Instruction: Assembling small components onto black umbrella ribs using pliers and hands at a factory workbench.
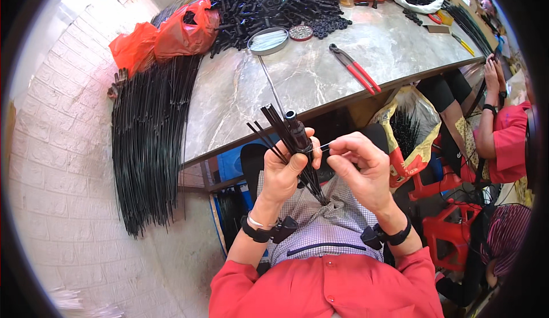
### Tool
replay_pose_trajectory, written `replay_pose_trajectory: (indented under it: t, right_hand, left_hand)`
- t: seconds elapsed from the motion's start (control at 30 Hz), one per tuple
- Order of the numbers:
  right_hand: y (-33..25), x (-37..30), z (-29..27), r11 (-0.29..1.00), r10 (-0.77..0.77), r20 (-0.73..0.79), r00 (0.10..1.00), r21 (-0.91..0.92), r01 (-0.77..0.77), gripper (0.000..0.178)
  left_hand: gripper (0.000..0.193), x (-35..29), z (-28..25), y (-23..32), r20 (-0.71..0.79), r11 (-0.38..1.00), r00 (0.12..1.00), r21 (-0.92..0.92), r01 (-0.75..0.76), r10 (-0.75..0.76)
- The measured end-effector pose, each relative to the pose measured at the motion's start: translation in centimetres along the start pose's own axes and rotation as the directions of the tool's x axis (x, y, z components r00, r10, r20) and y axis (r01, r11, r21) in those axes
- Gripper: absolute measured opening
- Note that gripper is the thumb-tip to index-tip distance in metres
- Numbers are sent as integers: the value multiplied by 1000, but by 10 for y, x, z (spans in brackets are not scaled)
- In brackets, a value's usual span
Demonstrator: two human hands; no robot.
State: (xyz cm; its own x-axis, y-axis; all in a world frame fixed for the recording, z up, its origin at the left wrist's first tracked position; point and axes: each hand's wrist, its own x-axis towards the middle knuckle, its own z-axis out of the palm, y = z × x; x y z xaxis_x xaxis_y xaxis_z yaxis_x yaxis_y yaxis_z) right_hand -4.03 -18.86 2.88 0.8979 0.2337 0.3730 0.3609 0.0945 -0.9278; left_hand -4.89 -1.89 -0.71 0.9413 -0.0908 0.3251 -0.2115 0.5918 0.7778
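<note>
My left hand (280, 178) is closed round a bundle of thin black rods (267, 135) and a short black tubular piece (297, 132) with an open upper end. The rods' other ends come together above my lap. A long silver rod (269, 83) runs from beside the tube toward the tabletop. Just to the right, the fingertips of my right hand (363, 166) pinch a thin wire-like piece (325, 146), which reaches to the collar of the tube. Its far end is hidden by my left fingers.
On the grey marbled table (229, 100) lie red-handled cutting pliers (354, 69), a round tin of pale sticks (267, 42) and a heap of black tubes (257, 3). Long black rods (151, 140) hang off the left edge. A sack (420, 120) and a co-worker (506, 135) are at right.
</note>
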Motion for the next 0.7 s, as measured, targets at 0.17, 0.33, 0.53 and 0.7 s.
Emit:
replay_pose_trajectory:
  t: [0.17,0.33,0.53,0.7]
  right_hand:
    - [9,15,15,984,32,11,999,173,-33,25]
    - [10,31,22,955,174,87,981,227,-189,29]
    - [12,39,34,980,150,136,979,114,-166,28]
    - [18,44,41,996,81,116,990,21,-84,29]
  left_hand:
    - [49,10,4,7,-62,999,998,47,-16,19]
    - [48,7,-8,6,-115,999,993,-2,36,-36]
    - [45,7,-21,6,-128,999,992,-51,10,-16]
    - [45,8,-31,6,-156,999,987,-31,34,-39]
